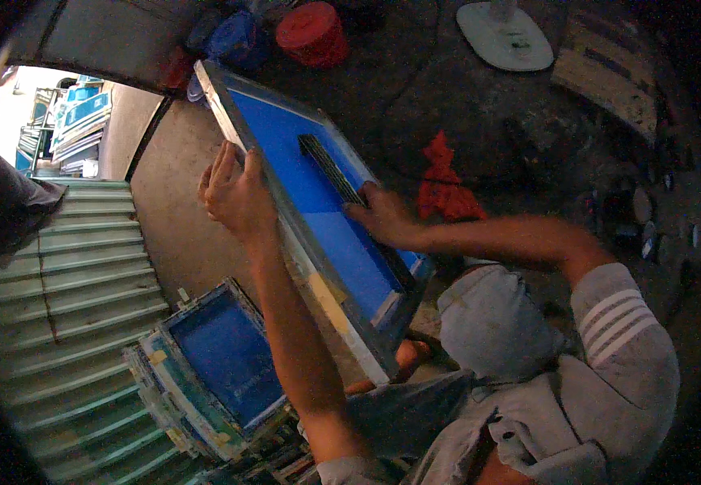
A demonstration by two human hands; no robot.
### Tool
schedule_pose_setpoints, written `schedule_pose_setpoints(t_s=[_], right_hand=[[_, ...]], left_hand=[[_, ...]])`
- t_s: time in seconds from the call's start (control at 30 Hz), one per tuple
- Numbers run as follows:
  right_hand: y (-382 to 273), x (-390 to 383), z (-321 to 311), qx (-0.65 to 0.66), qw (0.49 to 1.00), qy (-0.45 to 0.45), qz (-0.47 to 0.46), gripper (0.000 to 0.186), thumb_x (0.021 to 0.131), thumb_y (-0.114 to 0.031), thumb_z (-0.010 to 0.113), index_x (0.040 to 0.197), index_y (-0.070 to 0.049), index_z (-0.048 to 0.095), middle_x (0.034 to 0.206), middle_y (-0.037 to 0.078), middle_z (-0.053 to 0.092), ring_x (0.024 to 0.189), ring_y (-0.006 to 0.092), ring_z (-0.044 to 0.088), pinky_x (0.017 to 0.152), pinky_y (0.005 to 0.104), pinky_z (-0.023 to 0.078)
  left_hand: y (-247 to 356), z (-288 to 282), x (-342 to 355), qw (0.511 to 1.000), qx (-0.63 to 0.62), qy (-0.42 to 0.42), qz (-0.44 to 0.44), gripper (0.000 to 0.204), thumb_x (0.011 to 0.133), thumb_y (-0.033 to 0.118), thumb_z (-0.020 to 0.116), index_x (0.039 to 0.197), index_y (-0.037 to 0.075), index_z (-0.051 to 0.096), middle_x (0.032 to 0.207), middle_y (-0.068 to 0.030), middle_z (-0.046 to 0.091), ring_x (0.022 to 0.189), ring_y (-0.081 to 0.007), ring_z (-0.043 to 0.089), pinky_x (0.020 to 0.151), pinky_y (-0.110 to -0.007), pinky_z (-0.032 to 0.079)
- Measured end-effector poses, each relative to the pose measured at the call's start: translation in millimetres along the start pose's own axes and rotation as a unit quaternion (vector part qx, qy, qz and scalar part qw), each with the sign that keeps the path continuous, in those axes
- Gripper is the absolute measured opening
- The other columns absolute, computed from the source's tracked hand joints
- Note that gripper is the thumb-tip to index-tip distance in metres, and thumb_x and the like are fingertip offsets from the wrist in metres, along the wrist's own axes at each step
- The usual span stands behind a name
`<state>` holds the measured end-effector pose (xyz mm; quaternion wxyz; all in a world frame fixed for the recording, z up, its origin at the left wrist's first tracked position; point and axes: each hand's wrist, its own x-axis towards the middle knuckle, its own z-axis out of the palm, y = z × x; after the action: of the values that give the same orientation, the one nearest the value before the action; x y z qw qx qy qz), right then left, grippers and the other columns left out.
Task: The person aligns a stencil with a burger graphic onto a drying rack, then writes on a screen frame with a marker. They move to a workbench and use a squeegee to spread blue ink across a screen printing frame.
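A large screen-printing frame with blue mesh stands tilted in front of me, its long sides running from upper left to lower right. My left hand grips its left edge near the upper corner, fingers curled at the rim. Across the blue mesh lies a long, dark, ribbed bar, slanted roughly along the frame's length. Around the middle of this bar my right hand is closed, thumb and fingers on its near face. The frame's lower end rests close to my lap, where its support is partly hidden.
Several stacked blue-mesh frames stand at lower left beside a corrugated panel. Farther off are a red bucket, a blue tub and a white stand base. A crumpled red bag lies right of the held frame.
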<state>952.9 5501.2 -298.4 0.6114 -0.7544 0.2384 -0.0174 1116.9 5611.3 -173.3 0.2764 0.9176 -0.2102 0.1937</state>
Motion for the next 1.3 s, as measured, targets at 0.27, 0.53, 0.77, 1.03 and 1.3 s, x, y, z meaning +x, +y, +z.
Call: schedule_pose_setpoints(t_s=[0.27, 0.53, 0.77, 1.03, 1.3], right_hand=[[-65.4, -13.8, -16.7, 0.034, 0.999, -0.002, -0.01, 0.045, 0.09, -0.039, 0.066, 0.102, 0.004, 0.06, 0.091, 0.022, 0.067, 0.085, 0.0296, 0.067, 0.076, 0.0417, 0.051], [-84.2, -16.4, -24.2, 0.13, 0.991, -0.008, -0.008, 0.041, 0.09, -0.038, 0.066, 0.096, 0.003, 0.061, 0.084, 0.016, 0.064, 0.078, 0.0215, 0.06, 0.069, 0.0389, 0.048], [-87.5, -20.0, -24.9, 0.262, 0.964, -0.051, 0.011, 0.036, 0.094, -0.034, 0.064, 0.095, 0.001, 0.06, 0.084, 0.009, 0.063, 0.078, 0.0148, 0.057, 0.068, 0.0359, 0.048], [-74.0, -23.4, -16.9, 0.294, 0.956, -0.022, 0.011, 0.035, 0.098, -0.034, 0.057, 0.101, 0.002, 0.06, 0.09, 0.008, 0.063, 0.084, 0.0137, 0.057, 0.075, 0.0339, 0.049], [-70.9, -25.8, -15.2, 0.288, 0.957, -0.015, 0.017, 0.037, 0.1, -0.034, 0.053, 0.103, 0.001, 0.061, 0.089, 0.01, 0.064, 0.084, 0.0142, 0.057, 0.076, 0.0342, 0.049]], left_hand=[[-9.4, 3.5, 3.4, 0.999, 0.001, 0.022, 0.026, 0.043, 0.078, 0.028, 0.069, 0.116, 0.008, 0.072, 0.126, -0.0049, 0.067, 0.125, -0.0292, 0.051, 0.111, -0.042, 0.034], [17.1, -0.5, 2.0, 0.999, -0.04, 0.031, 0.009, 0.039, 0.079, 0.022, 0.067, 0.111, 0.001, 0.072, 0.12, -0.0137, 0.068, 0.114, -0.0318, 0.061, 0.106, -0.037, 0.04], [22.8, -2.2, 2.0, 0.999, -0.04, 0.025, 0.023, 0.038, 0.078, 0.02, 0.068, 0.109, -0.002, 0.072, 0.117, -0.0161, 0.069, 0.111, -0.0311, 0.062, 0.103, -0.037, 0.042], [19.3, 0.0, 0.4, 0.996, -0.086, 0.028, 0.002, 0.042, 0.077, 0.019, 0.069, 0.113, -0.003, 0.07, 0.112, -0.018, 0.071, 0.107, -0.0306, 0.063, 0.1, -0.036, 0.044], [15.8, 0.2, 3.1, 0.996, -0.088, 0.028, 0.005, 0.044, 0.078, 0.019, 0.069, 0.116, -0.003, 0.069, 0.113, -0.0192, 0.07, 0.108, -0.0307, 0.063, 0.099, -0.036, 0.045]])
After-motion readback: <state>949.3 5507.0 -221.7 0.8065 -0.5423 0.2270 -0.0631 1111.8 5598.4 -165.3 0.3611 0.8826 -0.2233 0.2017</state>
